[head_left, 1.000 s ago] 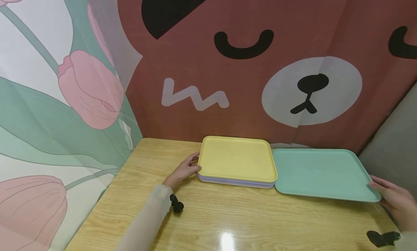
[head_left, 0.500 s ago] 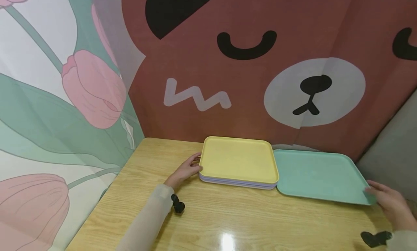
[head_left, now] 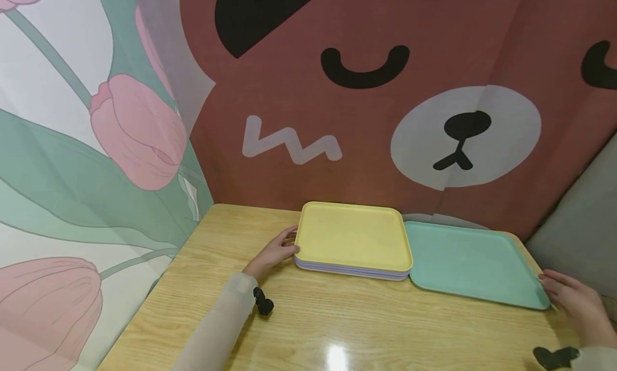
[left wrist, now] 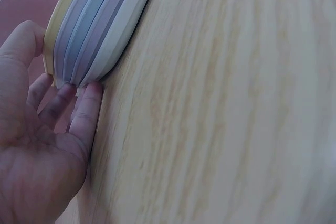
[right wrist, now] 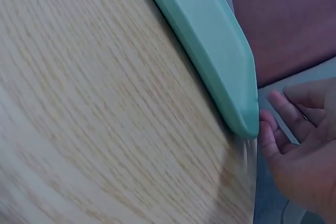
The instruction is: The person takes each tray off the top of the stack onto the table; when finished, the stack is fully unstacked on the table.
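Observation:
A yellow tray (head_left: 352,237) tops a neat stack of trays with lavender, bluish and cream edges, seen side-on in the left wrist view. My left hand (head_left: 271,255) is at the stack's left end, fingertips against the edges and thumb by the yellow rim. To the right of the stack, a larger mint-green tray (head_left: 474,264) lies flat on the wooden table, close against the stack. Beside its right edge is my right hand (head_left: 573,301); in the right wrist view its loosely bent fingertips are at the tray (right wrist: 210,40) corner without wrapping round it.
The wooden table (head_left: 299,317) runs back to a wall cloth (head_left: 289,183) printed with a bear. On the left hangs a tulip-patterned cloth (head_left: 140,130). A grey surface (head_left: 583,221) stands beyond the table's right edge.
The green tray's right end has come down onto the table and swung slightly nearer. My right hand has moved a little left and loosened from the rim; the left hand stays at the stack.

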Action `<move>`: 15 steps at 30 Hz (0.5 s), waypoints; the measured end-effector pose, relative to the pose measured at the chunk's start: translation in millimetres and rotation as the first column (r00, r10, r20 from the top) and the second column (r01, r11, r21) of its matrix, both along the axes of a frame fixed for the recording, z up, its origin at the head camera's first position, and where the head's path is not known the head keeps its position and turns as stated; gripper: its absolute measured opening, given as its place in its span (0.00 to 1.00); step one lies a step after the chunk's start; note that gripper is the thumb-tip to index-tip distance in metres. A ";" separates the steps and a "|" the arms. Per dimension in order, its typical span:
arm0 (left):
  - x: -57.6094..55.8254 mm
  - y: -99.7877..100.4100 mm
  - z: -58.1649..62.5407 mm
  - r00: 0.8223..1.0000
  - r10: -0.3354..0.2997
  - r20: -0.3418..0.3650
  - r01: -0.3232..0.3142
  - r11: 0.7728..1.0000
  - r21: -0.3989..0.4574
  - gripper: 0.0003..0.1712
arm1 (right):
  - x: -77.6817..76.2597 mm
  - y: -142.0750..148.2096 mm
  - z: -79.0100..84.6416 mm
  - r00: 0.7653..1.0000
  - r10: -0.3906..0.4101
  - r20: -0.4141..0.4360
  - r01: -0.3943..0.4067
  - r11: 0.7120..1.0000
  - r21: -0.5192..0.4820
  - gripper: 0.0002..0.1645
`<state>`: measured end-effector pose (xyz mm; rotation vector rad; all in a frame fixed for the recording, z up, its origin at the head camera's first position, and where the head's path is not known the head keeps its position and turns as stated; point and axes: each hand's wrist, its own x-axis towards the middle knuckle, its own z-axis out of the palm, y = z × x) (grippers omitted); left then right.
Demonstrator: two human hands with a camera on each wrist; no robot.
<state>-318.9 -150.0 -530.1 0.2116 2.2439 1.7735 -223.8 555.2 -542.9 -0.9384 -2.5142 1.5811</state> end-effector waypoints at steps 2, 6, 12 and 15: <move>0.1 -0.4 0.4 1.000 0.001 0.003 -0.001 1.000 0.000 0.42 | -1.7 -2.7 1.7 1.000 -0.009 -0.009 0.009 1.000 0.027 0.42; 1.7 -1.1 1.6 1.000 -0.001 0.011 0.001 1.000 -0.008 0.42 | -4.9 -19.7 17.1 1.000 -0.004 -0.016 0.005 0.997 0.071 0.40; 2.9 -0.5 1.9 1.000 -0.001 0.001 0.001 1.000 -0.013 0.42 | 4.5 -56.5 52.8 0.980 0.141 -0.139 -0.139 0.990 0.028 0.38; 2.7 0.1 1.2 1.000 -0.002 -0.002 0.002 1.000 -0.012 0.42 | 9.8 -73.1 61.8 0.955 0.205 -0.214 -0.216 0.976 -0.026 0.27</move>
